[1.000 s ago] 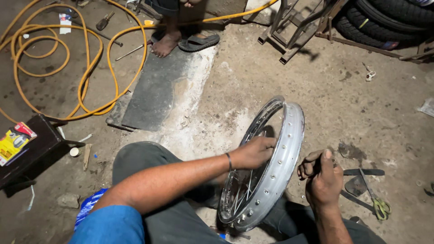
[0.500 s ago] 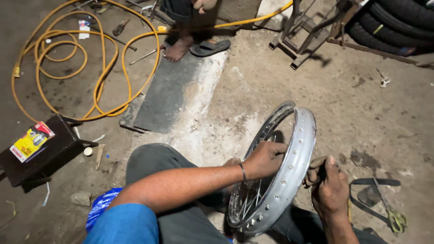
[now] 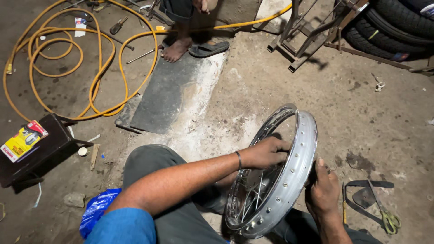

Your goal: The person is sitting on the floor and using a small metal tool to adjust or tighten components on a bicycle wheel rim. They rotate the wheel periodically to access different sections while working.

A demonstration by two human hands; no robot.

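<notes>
Hands work on a shiny chrome spoked wheel rim (image 3: 289, 180) that stands upright on edge on the dusty concrete floor (image 3: 271, 90), resting against the seated person's grey-trousered legs (image 3: 153, 167). The left hand (image 3: 266, 152), with a dark band at the wrist, reaches inside the hoop, its fingers curled and closed over the inner edge of the rim among the thin steel spokes (image 3: 253, 199). The right hand (image 3: 322, 192) sits just outside the hoop on its right side, thumb up against the outer band; its fingers are folded in, but whether they clamp the rim or some small tool I cannot tell, since the rim hides them. Just right of that hand, on the floor, lie a flat strip of black rubber (image 3: 368, 194) and a pair of green-handled scissors (image 3: 389, 220). Near the left elbow, a crumpled blue plastic bag (image 3: 96, 212) lies on the ground. Farther left stands a low dark wooden stool (image 3: 40, 153) with a yellow and red cardboard packet (image 3: 22, 141) on top. A long yellow hose (image 3: 90, 68) loops across the floor beyond it. At the top, another person's bare foot (image 3: 174, 49) stands beside a dark sandal (image 3: 209, 49), at the far end of a dark rubber mat (image 3: 167, 95). Black tyres (image 3: 398, 22) are stacked at the upper right beside a metal stand (image 3: 312, 36).
</notes>
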